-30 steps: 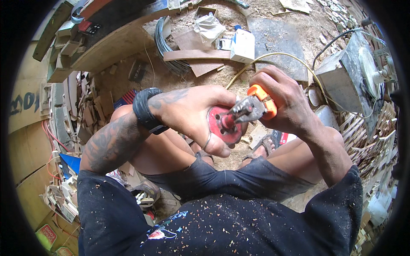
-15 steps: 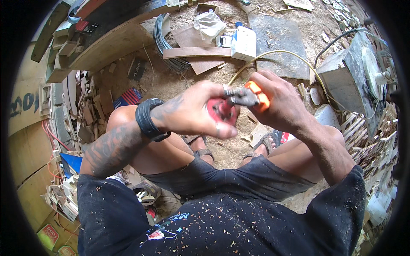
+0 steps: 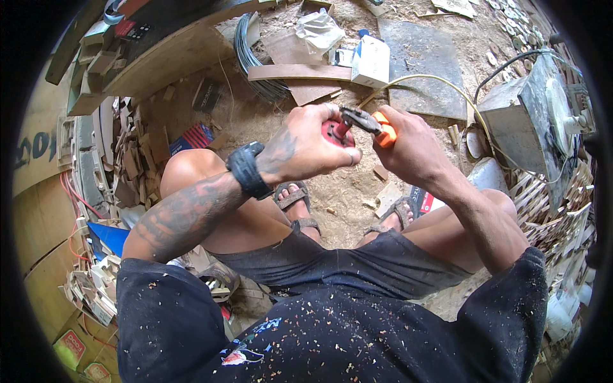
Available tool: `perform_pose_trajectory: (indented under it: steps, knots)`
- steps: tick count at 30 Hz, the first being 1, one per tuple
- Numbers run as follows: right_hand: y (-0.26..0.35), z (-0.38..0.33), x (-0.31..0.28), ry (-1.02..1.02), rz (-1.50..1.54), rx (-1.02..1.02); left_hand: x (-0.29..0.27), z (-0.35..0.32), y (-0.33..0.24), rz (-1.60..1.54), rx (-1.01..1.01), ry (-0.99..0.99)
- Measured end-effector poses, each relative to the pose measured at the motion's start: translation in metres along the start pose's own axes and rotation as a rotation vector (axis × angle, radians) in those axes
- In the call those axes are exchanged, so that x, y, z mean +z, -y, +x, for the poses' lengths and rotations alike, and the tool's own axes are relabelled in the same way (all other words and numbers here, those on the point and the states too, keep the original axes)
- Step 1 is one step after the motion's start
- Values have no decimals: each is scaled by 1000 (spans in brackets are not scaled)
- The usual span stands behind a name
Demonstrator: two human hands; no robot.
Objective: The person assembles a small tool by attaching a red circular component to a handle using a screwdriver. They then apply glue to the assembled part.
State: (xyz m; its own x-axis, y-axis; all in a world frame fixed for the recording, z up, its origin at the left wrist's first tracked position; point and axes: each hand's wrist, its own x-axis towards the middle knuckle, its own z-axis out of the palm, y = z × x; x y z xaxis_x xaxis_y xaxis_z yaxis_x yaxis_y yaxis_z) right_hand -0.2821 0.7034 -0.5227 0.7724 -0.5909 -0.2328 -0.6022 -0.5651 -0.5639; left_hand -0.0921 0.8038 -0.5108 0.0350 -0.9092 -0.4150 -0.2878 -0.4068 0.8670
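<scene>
- Bench (image 3: pixel 172 60): well left of the grip and beyond it.
- Grey sheet (image 3: pixel 429 73): on the floor, beyond the grip, to the right.
- Wire coil (image 3: pixel 244 60): beyond the grip, to the left.
- White box (image 3: pixel 371 62): beyond the grip, by the sheet's left edge.
- Left hand (image 3: pixel 308 145): clamped on the red disc.
- Right hand (image 3: pixel 414 143): just right, fist closed on orange handles.
- Pliers (image 3: pixel 375 125): point left, jaws at the disc's stub; cannot tell if biting.
- Red disc (image 3: pixel 331 132): inside the left grip.

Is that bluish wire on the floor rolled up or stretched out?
Rolled up: the wire lies in curved loops bundled together, partly hidden by the long wooden strip.
</scene>
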Motion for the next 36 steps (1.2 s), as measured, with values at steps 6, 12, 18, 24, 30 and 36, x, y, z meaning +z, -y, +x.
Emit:
perform_pose_trajectory:
  steps: [6, 12, 18, 24, 30, 36]
  knots:
    - [-6, 16, 18, 21, 70, 144, 17, 31, 21, 260, 82, -310]
    - [-11, 17, -6, 14, 158, -9, -29, 37, -3, -13, 13, 295]
    - [-12, 6, -16, -101, 73, -296, -35, 29, -14, -271, 32, 795]
    - [-14, 2, -10, -203, -35, -347, -20, 16, -12, 26, 104, 536]
    - [-17, 8, -15, -173, -80, -422, -22, 12, -3, -53, 269, 498]
    - [-15, 12, -21, -155, 19, -579, -26, 9, -6, -92, 224, 658]
